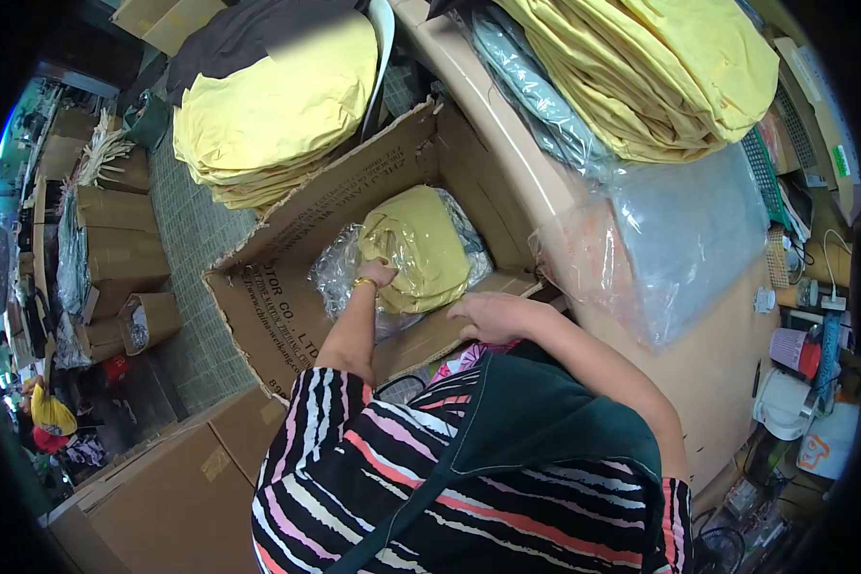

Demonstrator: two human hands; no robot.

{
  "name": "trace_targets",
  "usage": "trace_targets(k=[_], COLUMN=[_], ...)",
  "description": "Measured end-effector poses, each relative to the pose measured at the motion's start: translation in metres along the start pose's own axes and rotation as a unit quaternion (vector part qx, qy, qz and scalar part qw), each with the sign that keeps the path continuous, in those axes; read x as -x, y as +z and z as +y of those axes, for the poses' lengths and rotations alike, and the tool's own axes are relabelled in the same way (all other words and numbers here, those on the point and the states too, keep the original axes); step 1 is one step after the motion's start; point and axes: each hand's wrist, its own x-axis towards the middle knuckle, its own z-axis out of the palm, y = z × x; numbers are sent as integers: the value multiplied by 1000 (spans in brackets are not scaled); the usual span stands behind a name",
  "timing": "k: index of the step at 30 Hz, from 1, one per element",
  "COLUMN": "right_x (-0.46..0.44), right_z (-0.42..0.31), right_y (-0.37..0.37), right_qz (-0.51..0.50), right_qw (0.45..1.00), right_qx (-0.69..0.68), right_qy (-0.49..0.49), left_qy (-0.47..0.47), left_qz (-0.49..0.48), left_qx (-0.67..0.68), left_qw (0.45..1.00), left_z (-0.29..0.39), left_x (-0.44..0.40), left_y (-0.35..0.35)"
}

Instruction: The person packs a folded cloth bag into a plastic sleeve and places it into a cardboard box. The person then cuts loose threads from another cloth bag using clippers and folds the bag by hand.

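Observation:
A bundle of folded yellow fabric in clear plastic [416, 239] lies inside an open cardboard box [340, 196]. My left hand [378, 273], with a bracelet at its wrist, reaches into the box. Its fingers are curled in at the left edge of the bundle and look closed on the plastic-wrapped fabric. Loose clear plastic [333, 273] spreads around that hand. My right hand [493, 316] is at the near rim of the box, just below the bundle. Its fingers are stretched out and hold nothing that I can see.
A stack of yellow fabric [277, 120] stands beyond the box. Another yellow pile [660, 77] lies on the brown-covered table [713, 383] at the right, beside clear plastic bags [689, 239]. Closed cartons [177, 488] sit at the lower left.

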Motion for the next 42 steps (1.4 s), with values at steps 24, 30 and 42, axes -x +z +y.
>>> trace_targets(k=[24,30,42], right_x=[417,446,492], right_z=[332,318,366], right_y=[126,148,278], right_qz=[753,538,687], right_qw=[454,346,307], right_qx=[-58,-120,-45], right_qy=[472,759,656], left_qy=[633,717,886], left_qz=[254,220,-42], left_qx=[-256,-161,-76], left_qw=[685,642,455], left_z=[482,511,396], left_x=[341,310,488], left_y=[-250,-257,-63])
